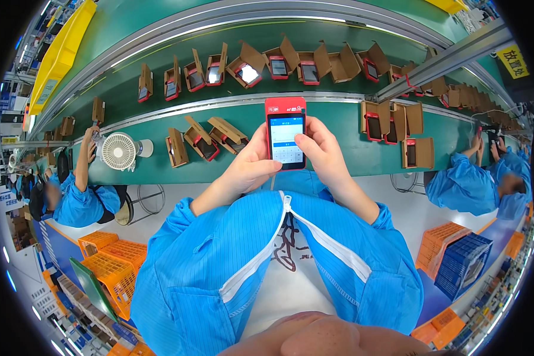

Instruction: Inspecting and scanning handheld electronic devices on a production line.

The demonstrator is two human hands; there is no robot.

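Observation:
A red handheld payment terminal [286, 109] is held upright in front of my chest, above the near edge of the green bench. Its lit screen shows a blue and white page with a keypad on the lower half. My left hand [250, 161] grips the terminal's left side, thumb at the bottom corner of the screen. On the other side my right hand [323, 151] holds its edge, with the thumb over the right part of the screen. The fingers behind the device are hidden. Left of my hands, opened brown boxes [227, 135] with red devices inside lie on the bench.
Behind a metal rail, a row of open cartons [277, 62] holds similar terminals on the green belt [338, 92]. More boxes [418, 153] stand right. A white fan [118, 151] is left. Co-workers in blue [92, 202] sit either side. Orange crates [115, 270] stand behind.

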